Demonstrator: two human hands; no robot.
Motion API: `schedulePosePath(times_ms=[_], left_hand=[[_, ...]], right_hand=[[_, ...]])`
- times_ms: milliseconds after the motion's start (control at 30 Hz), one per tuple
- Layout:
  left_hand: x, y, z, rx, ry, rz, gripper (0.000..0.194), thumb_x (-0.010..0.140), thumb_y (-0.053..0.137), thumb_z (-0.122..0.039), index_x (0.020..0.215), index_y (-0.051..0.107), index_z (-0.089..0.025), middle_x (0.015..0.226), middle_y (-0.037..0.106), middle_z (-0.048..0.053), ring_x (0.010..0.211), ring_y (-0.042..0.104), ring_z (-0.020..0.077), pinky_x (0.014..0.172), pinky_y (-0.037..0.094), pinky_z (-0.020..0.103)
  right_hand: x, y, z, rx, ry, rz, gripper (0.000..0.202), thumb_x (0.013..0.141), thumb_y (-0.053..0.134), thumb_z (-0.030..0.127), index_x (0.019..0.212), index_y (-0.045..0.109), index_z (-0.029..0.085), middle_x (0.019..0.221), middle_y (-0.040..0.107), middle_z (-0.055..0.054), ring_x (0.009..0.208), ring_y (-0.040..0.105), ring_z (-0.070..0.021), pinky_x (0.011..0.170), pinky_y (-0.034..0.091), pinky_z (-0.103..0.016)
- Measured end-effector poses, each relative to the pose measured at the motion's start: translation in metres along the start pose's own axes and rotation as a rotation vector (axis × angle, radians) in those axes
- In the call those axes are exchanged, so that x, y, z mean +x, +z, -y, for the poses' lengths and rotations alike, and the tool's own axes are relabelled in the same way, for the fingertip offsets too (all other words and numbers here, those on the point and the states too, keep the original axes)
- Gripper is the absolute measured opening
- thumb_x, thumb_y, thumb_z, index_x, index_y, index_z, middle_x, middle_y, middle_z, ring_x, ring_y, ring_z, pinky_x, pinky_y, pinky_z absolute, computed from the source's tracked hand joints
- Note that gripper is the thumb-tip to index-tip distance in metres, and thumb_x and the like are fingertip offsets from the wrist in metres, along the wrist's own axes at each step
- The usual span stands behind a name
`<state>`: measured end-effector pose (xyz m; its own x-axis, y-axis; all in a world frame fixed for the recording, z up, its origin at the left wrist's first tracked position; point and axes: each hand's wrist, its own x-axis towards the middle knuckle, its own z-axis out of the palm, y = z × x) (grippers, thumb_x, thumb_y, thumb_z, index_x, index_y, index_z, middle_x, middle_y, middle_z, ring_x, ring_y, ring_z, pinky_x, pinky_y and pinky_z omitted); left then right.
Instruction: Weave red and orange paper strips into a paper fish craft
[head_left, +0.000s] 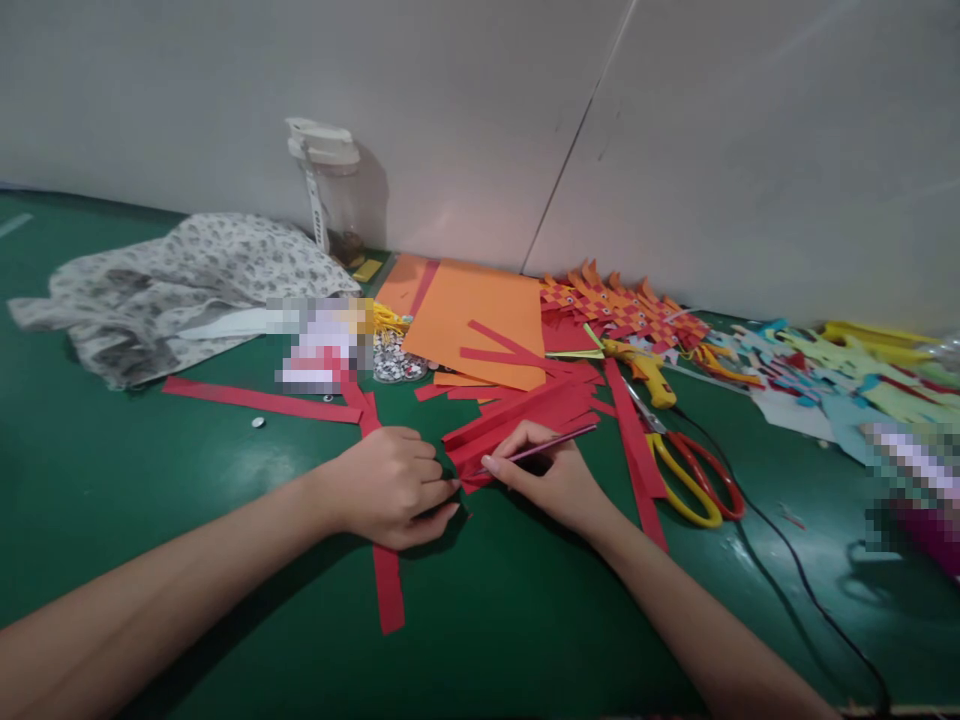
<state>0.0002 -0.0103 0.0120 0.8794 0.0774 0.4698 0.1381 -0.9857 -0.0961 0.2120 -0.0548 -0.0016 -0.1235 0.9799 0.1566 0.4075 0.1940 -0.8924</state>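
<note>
My right hand (551, 475) is closed around a thin dark pencil (544, 446), its lower end over a red paper piece (487, 437). My left hand (397, 488) lies to the left with its fingers curled, the fingertips at the lower left corner of that red paper; whether they pinch anything is hidden. A red paper strip (388, 595) runs under my left hand. Another red strip (262, 399) lies farther left. Several red pieces are piled beyond my right hand, near orange sheets (480, 320).
Scissors (694, 480) with yellow and red handles and a yellow glue gun (645, 375) with a black cord lie at right. Woven orange paper fish (622, 305) and paper scraps (847, 380) sit behind. Patterned cloth (202, 280) and a lidded bottle (337, 195) stand at back left.
</note>
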Motion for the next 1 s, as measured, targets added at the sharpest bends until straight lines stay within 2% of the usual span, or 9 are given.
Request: schedulePosePath(times_ms=[233,433,633,1000], left_hand=[[-0.0007,0.0008,0.0001,0.003,-0.001,0.009,0.023,0.084,0.048,-0.027,0.076,0.067,-0.018,0.048,0.056,-0.001,0.045,0.051,0.0141,0.043,0.036,0.029],[-0.0009,0.0004,0.0002,-0.003,-0.001,0.004,0.022,0.084,0.049,-0.027,0.075,0.067,-0.017,0.049,0.057,-0.001,0.045,0.052,0.0138,0.044,0.036,0.029],[-0.0009,0.0004,0.0001,0.003,0.002,0.008,0.023,0.084,0.048,-0.027,0.075,0.067,-0.017,0.049,0.057,-0.001,0.046,0.052,0.0140,0.044,0.035,0.030],[-0.0009,0.0010,-0.0019,0.077,0.063,0.024,0.023,0.085,0.047,-0.026,0.075,0.066,-0.015,0.050,0.057,-0.001,0.045,0.051,0.0143,0.044,0.036,0.030]], right_hand=[[0.0003,0.0006,-0.0006,0.065,0.029,-0.011,0.023,0.077,0.066,0.037,0.066,0.055,0.020,0.059,0.058,0.002,0.053,0.053,-0.0120,0.052,0.041,-0.025],[-0.0001,0.0002,0.0007,0.024,0.028,0.014,0.023,0.076,0.068,0.038,0.066,0.057,0.020,0.062,0.059,0.001,0.059,0.054,-0.0136,0.054,0.041,-0.025],[0.0002,-0.0001,0.0015,0.079,0.066,-0.001,0.024,0.076,0.068,0.038,0.066,0.056,0.020,0.058,0.058,0.003,0.052,0.052,-0.0112,0.050,0.040,-0.023],[0.0007,0.0005,0.0004,0.057,0.096,0.011,0.026,0.075,0.068,0.041,0.067,0.056,0.020,0.059,0.057,0.003,0.052,0.053,-0.0113,0.051,0.040,-0.024]])
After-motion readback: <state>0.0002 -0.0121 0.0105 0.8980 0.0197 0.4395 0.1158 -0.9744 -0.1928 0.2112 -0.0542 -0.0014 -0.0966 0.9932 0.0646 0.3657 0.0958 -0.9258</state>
